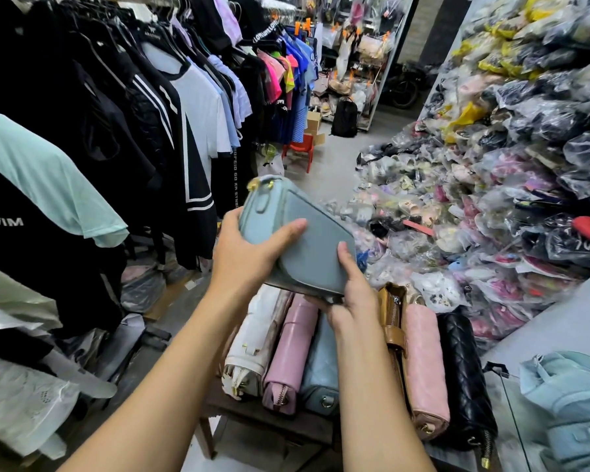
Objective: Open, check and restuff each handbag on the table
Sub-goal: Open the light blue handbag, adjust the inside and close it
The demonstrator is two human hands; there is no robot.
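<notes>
Handbag [307,240], blue-grey, clamped between left hand [249,253] and right hand [355,298], fingers curled round near edges; long axis pointing away, handle [264,180] end farthest, above row of bags [293,342].

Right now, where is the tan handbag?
Head view, lower right of centre: the tan handbag stands in the row between the right hand and the pink quilted bag.

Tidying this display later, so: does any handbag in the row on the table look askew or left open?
The tan handbag, beside the pink quilted bag, stands out: its zip looks open at the far end, and that end rises above its neighbours.
</notes>
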